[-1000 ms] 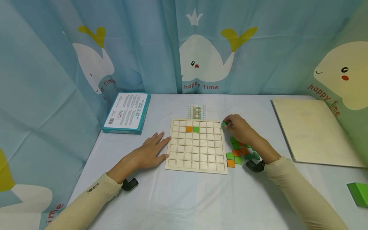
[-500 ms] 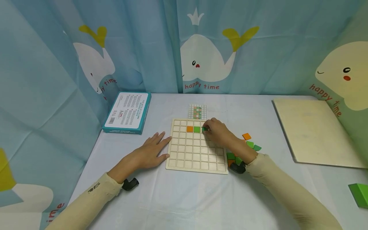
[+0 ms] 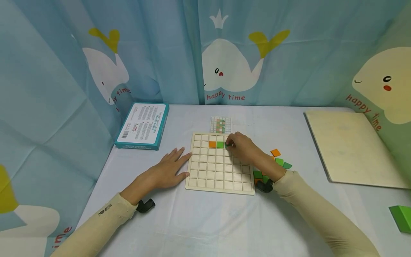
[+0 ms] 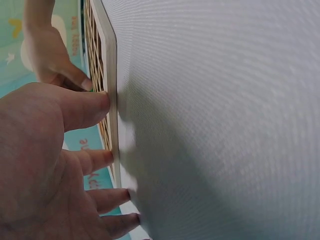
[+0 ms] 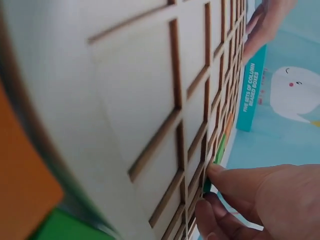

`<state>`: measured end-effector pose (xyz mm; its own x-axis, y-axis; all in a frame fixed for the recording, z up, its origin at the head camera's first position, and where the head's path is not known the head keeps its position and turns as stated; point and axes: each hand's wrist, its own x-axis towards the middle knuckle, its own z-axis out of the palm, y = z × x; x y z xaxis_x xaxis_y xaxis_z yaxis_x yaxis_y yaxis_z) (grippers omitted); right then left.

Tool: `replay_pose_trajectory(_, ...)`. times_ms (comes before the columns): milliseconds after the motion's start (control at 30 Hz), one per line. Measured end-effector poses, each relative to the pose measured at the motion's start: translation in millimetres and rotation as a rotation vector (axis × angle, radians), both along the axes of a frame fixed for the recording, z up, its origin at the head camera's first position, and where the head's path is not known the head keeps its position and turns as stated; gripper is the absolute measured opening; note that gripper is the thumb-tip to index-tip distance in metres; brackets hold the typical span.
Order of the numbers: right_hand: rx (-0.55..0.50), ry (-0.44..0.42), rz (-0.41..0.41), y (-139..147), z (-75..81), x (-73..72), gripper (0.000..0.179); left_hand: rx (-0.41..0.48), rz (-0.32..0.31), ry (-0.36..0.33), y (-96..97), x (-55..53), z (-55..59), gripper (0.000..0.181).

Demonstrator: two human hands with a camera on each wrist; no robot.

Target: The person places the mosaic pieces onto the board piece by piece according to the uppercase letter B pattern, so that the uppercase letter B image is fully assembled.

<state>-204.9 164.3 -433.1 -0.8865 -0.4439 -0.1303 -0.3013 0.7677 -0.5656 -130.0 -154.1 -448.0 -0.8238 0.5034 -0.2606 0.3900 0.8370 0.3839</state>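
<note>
A wooden grid board (image 3: pixel 219 178) lies on the table with an orange square tile (image 3: pixel 212 144) and a light green square tile (image 3: pixel 219 144) side by side in its second row. My right hand (image 3: pixel 244 148) pinches a dark green tile (image 5: pixel 207 185) at the cell just right of the light green one; the fingers hide most of its shape. My left hand (image 3: pixel 167 169) lies with fingers spread, thumb and index fingertip touching the board's left edge, as the left wrist view (image 4: pixel 65 160) also shows.
A printed pattern card (image 3: pixel 221 125) lies behind the board. Loose green and orange tiles (image 3: pixel 279 161) lie to its right, partly under the right forearm. A teal box (image 3: pixel 141 126) stands back left, a wooden panel (image 3: pixel 353 146) right, a green block (image 3: pixel 401 217) at the right edge.
My right hand has moved left from beside the board's right edge onto its second row, carrying the dark green tile. During the last half second it has barely shifted. The left hand stays put.
</note>
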Motion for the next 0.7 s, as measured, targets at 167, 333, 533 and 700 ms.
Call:
replay_pose_trajectory(167, -0.002, -0.027, 0.009, 1, 2.1, -0.1, 0.017, 0.002, -0.001, 0.002, 1.0, 0.3, 0.0, 0.073)
replay_pose_trajectory(333, 0.008, 0.018, 0.018, 0, 0.0, 2.0, 0.012, -0.008, -0.003, 0.002, 1.1, 0.7, 0.6, 0.073)
replay_pose_trajectory(533, 0.013, 0.097, 0.069, 4, -0.7, 3.7, 0.01, -0.009, -0.002, -0.001, 0.3, 1.9, 1.8, 0.073)
replay_pose_trajectory(700, -0.006, 0.075, 0.028, 22, 16.8, 4.5, 0.017, -0.005, 0.0, -0.001, -0.2, 1.4, 2.9, 0.073)
